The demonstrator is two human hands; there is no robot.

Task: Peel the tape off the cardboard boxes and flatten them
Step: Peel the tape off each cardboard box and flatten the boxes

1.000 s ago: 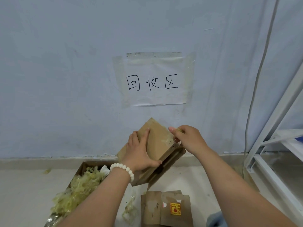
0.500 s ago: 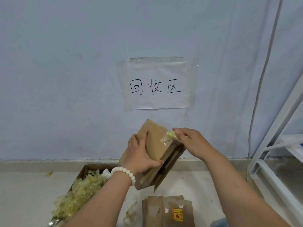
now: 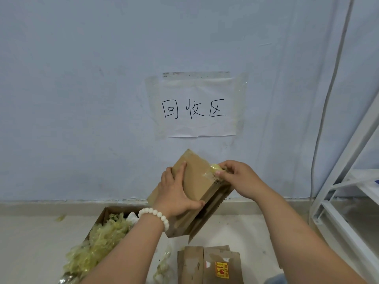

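I hold a brown cardboard box (image 3: 196, 177) tilted in front of the wall, above the floor. My left hand (image 3: 176, 195) grips its near left side, thumb across the lower edge and fingers up the top face. My right hand (image 3: 238, 179) pinches a crumpled strip of yellowish clear tape (image 3: 215, 168) at the box's upper right corner. The tape is partly lifted off the top face. The box's lower flaps hang loose below my left hand.
An open box (image 3: 102, 216) full of crumpled peeled tape (image 3: 98, 242) sits on the floor at lower left. Flattened cardboard (image 3: 209, 265) with an orange label lies below the held box. A white metal rack (image 3: 348, 201) stands at right. A paper sign (image 3: 196, 107) is taped to the wall.
My right hand has pulled the tape further off the box's corner, bunching it up. The box has shifted slightly; the left hand's grip is unchanged.
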